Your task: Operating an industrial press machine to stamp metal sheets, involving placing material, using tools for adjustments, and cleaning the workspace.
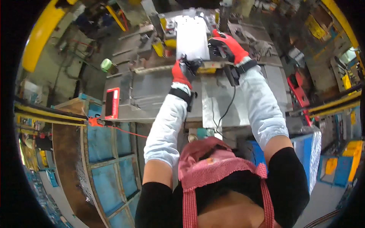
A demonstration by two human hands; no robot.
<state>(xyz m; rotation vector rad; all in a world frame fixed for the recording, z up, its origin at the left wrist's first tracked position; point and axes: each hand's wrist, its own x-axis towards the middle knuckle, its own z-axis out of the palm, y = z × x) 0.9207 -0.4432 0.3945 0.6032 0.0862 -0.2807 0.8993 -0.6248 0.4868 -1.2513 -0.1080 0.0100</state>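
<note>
A bright, pale flat sheet (192,40) lies lengthwise over the machine bed in front of me. My left hand (185,71), in a red glove with a black palm, is closed at the sheet's near left corner. Its fingertips are partly blurred against the dark edge there. At the sheet's right edge is my right hand (228,47), gloved the same way. Its thumb and fingers are apart and bent toward the sheet, and I see nothing in them. Both forearms wear pale sleeves, with black straps at the wrists.
A grey metal worktop (163,98) spans the near side, with a red-framed dark panel (112,103) at its left. Yellow blocks (158,47) and upright posts flank the sheet. A black cable (228,108) hangs from my right wrist. A blue-panelled rack (104,163) stands lower left.
</note>
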